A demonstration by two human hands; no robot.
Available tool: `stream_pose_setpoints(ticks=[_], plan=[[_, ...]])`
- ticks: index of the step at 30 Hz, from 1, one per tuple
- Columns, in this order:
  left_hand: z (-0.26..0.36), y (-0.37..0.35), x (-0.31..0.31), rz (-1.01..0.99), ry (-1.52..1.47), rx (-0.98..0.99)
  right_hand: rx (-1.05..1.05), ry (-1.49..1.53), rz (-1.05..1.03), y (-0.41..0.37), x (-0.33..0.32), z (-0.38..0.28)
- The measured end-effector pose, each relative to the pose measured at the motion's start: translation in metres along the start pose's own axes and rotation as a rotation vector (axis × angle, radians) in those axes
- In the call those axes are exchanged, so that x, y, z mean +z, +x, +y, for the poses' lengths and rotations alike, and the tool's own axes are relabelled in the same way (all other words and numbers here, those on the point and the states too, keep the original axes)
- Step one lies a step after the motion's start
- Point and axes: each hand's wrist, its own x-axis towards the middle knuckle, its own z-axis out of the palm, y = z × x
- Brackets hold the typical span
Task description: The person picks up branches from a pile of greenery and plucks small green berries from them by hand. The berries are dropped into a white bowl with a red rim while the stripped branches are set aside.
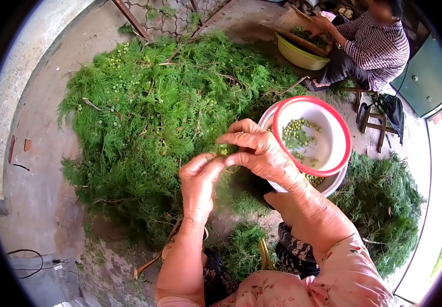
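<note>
A small green evergreen sprig [223,149] is between my two hands, above the edge of a big leafy pile. My left hand [198,179] pinches it from the left with thumb and fingertips. From the right, my right hand [262,153] closes thumb and fingers on its other side; part of the sprig is hidden by the fingers. Just beyond my right wrist, a red-rimmed white basin [328,153] holds round green seed cones [298,132] and leaf bits. It rests on a wider pale basin [336,187] with more cones in it.
Cut evergreen branches [139,117] cover the floor ahead and left; another heap [384,210] lies right. A seated person [374,46] handles a woven tray [297,25] over a yellow-green basin [303,55]. A wooden stool [372,123] stands at right. A cable [41,263] lies lower left.
</note>
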Motion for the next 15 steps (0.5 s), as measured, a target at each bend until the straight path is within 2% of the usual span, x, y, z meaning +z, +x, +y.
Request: stream_pose_setpoints(ticks=[2, 5, 8, 9, 12, 14, 15], plan=[[0.004, -0.002, 0.004, -0.012, 0.089, 0.053, -0.021, -0.005, 0.075, 0.000, 0.010, 0.009], [0.006, -0.003, 0.005, 0.036, 0.055, 0.052, -0.046, 0.017, 0.178, 0.000, 0.019, 0.015], [0.006, -0.001, 0.002, 0.029, 0.020, 0.041, 0.233, 0.295, 0.234, -0.003, 0.028, 0.008], [0.006, -0.001, 0.001, 0.020, 0.011, 0.032, 0.275, 0.361, 0.306, -0.002, 0.033, 0.008], [0.000, -0.006, 0.005, 0.011, -0.104, -0.027, 0.573, 0.563, 0.534, 0.007, 0.014, 0.004], [0.002, -0.007, 0.001, 0.058, -0.175, -0.024, 0.532, 0.660, 0.568, 0.008, -0.008, 0.022], [-0.001, -0.004, -0.006, 0.082, -0.183, -0.034, 0.495, 0.842, 0.568, 0.008, -0.014, 0.028]])
